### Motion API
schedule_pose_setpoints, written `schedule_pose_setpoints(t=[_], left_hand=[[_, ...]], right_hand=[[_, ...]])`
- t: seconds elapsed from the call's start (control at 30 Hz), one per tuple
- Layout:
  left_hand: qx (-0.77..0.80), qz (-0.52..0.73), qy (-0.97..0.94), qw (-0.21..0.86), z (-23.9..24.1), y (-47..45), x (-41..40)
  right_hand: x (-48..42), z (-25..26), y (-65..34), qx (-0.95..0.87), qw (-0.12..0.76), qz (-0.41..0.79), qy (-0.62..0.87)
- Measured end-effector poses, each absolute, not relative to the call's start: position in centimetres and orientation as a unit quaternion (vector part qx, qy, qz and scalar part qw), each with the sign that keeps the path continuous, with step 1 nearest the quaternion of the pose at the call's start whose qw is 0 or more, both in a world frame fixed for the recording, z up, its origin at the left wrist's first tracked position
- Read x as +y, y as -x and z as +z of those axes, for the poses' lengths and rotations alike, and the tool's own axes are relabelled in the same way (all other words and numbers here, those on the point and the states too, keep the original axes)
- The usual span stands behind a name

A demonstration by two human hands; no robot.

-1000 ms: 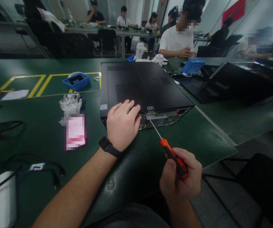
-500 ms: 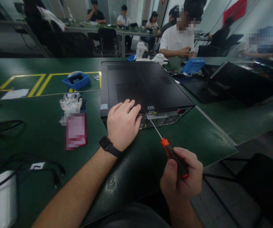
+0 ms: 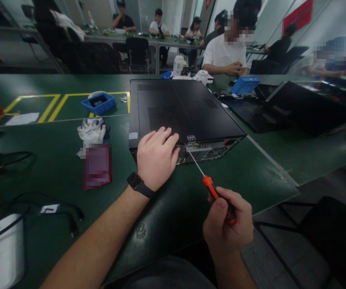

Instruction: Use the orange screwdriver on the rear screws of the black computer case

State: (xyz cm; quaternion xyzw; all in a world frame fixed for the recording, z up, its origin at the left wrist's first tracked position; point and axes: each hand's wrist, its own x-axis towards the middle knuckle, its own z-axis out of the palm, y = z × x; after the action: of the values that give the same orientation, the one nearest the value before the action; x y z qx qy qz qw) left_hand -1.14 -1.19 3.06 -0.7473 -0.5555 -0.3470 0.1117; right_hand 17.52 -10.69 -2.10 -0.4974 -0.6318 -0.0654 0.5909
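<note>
A black desktop computer case (image 3: 173,104) lies on its side on the green table, its rear panel with a fan grille (image 3: 216,152) facing me. My left hand (image 3: 157,158) rests palm down on the near edge of the case, fingers stretched over the top and the thumb along the rear panel. In my right hand (image 3: 228,218) is a screwdriver (image 3: 209,184) with an orange and black handle, fingers wrapped round it. Its thin shaft slants up and left, and the tip meets the rear panel just right of my left thumb. Whatever the tip touches is too small to make out.
Left of the case are a blue bin (image 3: 99,103), work gloves (image 3: 92,130) and a red-edged item (image 3: 98,166). Black cables (image 3: 61,206) and a white box (image 3: 3,249) lie near left. Dark panels (image 3: 311,108) stand at right. A person (image 3: 225,54) sits opposite.
The screwdriver handle has turned in my right hand, and my fingers have shifted round it. The tip stays at the same spot on the rear panel. My left hand has stayed put.
</note>
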Motion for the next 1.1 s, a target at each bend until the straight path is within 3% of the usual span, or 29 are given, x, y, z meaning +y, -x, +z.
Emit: schedule_pose_setpoints(t=[0.3, 0.57, 0.83, 1.1], left_hand=[[-0.553, -0.341, 0.754, 0.097, 2.9, 2.2, -2.6], [-0.661, -0.405, 0.611, 0.158, 0.4, 5.7, -5.2], [-0.743, -0.313, 0.589, 0.051, -4.3, 9.6, -4.9], [-0.764, -0.29, 0.576, -0.022, -5.1, 10.7, -4.6]], right_hand=[[-10.5, -0.8, -17.6, -0.648, 0.574, -0.066, 0.495], [-10.3, -0.2, -17.6, -0.645, 0.571, -0.075, 0.502], [-10.2, -0.7, -17.9, -0.645, 0.577, -0.077, 0.496], [-10.4, -0.7, -17.9, -0.646, 0.566, -0.082, 0.506]])
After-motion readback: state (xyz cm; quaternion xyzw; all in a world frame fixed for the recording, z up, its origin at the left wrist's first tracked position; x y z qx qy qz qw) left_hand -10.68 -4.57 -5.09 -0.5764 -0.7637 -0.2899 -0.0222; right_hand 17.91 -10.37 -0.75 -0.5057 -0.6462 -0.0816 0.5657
